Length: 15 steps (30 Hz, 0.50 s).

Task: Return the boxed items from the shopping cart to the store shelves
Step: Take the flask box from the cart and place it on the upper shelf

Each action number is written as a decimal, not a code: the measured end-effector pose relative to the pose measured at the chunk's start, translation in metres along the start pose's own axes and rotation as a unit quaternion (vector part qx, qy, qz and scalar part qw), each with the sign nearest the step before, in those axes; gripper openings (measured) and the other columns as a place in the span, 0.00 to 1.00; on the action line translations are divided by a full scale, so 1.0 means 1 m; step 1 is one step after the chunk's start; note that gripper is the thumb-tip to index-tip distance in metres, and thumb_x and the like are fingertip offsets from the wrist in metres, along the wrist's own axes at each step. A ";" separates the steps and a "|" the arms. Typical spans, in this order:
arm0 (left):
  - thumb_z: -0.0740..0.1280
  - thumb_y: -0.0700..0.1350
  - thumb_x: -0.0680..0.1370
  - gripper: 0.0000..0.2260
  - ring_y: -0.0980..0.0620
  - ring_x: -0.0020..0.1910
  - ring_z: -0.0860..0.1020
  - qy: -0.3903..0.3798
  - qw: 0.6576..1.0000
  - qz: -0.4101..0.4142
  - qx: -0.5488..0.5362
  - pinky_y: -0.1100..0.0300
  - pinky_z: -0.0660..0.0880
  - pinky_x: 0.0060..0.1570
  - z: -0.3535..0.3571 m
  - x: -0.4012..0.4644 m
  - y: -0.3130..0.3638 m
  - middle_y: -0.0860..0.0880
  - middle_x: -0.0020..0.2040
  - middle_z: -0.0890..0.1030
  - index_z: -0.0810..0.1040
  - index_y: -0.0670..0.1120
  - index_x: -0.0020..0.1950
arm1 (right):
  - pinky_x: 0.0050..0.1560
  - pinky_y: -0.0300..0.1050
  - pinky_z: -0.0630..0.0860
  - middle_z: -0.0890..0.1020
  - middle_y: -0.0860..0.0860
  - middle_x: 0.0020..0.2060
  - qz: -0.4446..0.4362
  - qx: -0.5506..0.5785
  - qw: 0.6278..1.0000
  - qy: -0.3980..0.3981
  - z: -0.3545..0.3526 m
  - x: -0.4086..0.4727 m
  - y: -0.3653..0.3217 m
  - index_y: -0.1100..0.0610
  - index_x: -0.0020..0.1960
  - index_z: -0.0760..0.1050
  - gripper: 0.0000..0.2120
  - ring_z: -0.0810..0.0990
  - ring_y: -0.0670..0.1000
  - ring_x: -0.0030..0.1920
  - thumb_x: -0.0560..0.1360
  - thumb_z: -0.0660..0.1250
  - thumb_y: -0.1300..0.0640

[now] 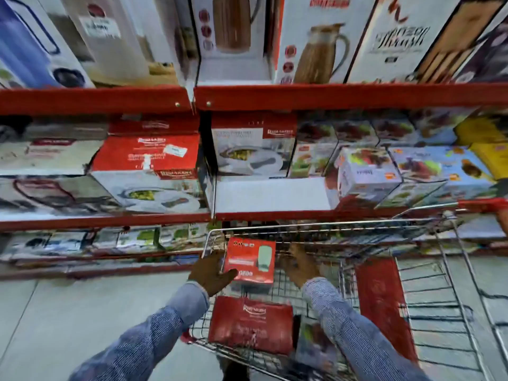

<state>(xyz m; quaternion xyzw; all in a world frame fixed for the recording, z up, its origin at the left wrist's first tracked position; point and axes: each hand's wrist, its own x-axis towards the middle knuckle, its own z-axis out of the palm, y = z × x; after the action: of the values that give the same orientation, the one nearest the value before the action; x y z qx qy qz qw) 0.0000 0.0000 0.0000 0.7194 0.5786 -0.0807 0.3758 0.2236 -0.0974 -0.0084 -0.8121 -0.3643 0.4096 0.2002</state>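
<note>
A small red box [251, 259] with a pale appliance pictured on it is held over the far end of the wire shopping cart [450, 270]. My left hand [211, 273] presses its left side and my right hand [299, 266] presses its right side. Below them in the cart lies a larger red box [250, 324] with white lettering, and a darker picture box [313, 345] lies next to it, partly hidden by my right sleeve. The red store shelves [275, 94] stand right behind the cart.
The middle shelf holds red-and-white cookware boxes [145, 166] and colourful chopper boxes [368, 171], with a bare white gap [272, 193] between them. Tall jug boxes [316, 42] fill the top shelf. A red cart seat flap [382, 301] is at right. Grey tiled floor [68, 312] lies at left.
</note>
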 end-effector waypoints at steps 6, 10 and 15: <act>0.75 0.41 0.72 0.12 0.48 0.51 0.78 -0.094 0.953 -0.134 -0.256 0.63 0.76 0.47 0.034 0.044 -0.007 0.38 0.50 0.84 0.81 0.38 0.53 | 0.46 0.42 0.68 0.77 0.49 0.40 0.120 0.075 0.983 -0.117 0.049 0.028 0.021 0.54 0.54 0.74 0.15 0.76 0.52 0.44 0.77 0.62 0.43; 0.77 0.50 0.68 0.25 0.43 0.61 0.79 -0.115 0.943 -0.160 -0.267 0.55 0.72 0.65 0.044 0.059 -0.008 0.41 0.61 0.82 0.80 0.41 0.62 | 0.51 0.41 0.68 0.76 0.52 0.50 0.154 0.135 0.972 -0.115 0.060 0.042 0.018 0.57 0.58 0.76 0.13 0.73 0.50 0.52 0.79 0.60 0.52; 0.75 0.51 0.70 0.21 0.45 0.57 0.78 -0.105 0.929 -0.170 -0.311 0.53 0.72 0.60 0.050 0.060 -0.007 0.48 0.54 0.80 0.79 0.47 0.60 | 0.67 0.54 0.70 0.75 0.63 0.65 0.172 0.182 0.963 -0.103 0.063 0.043 0.019 0.63 0.63 0.74 0.17 0.72 0.63 0.67 0.79 0.58 0.57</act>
<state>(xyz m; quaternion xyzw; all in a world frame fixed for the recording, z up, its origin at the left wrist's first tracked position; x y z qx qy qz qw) 0.0287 0.0147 -0.0715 0.4447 0.6458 -0.0349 0.6197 0.1979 -0.0755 -0.0800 -0.7657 -0.1568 0.5789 0.2325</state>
